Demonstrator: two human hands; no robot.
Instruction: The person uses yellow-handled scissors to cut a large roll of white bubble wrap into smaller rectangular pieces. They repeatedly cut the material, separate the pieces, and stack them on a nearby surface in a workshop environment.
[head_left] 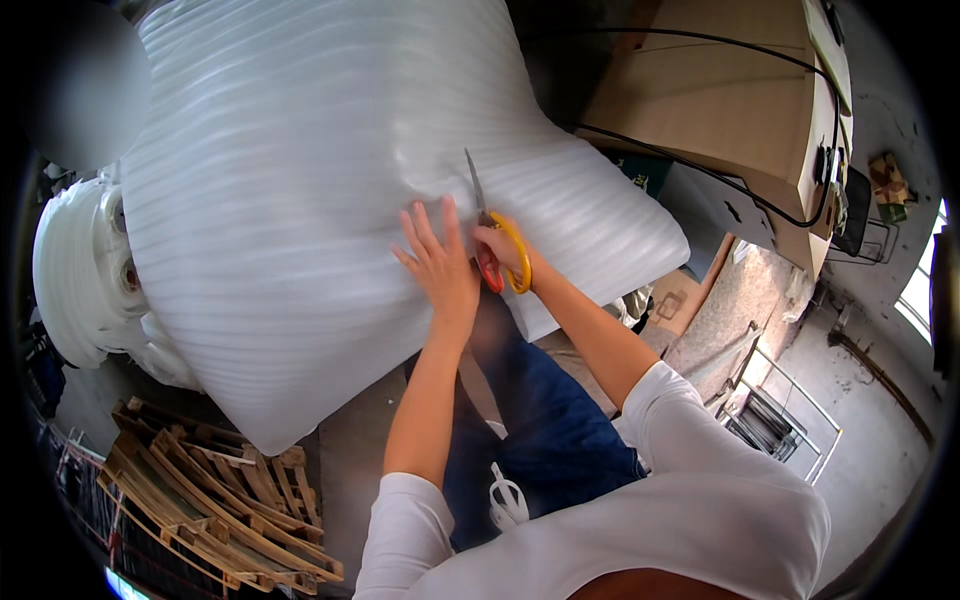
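Observation:
A large white foam sheet with fine ridges spreads in front of me. My left hand lies on it with the fingers spread, holding nothing. Just to its right, my right hand grips scissors with one yellow and one red handle loop. Their blade points away from me over the foam. Below the hands the sheet parts into a wide left portion and a narrower right flap, my jeans showing in the gap. Whether the second blade is under the foam cannot be seen.
Rolls of white foam stand at the left. Stacked wooden pallets lie at the lower left. At the right are a large tan box, a black cable looping past it, and a metal-framed cart.

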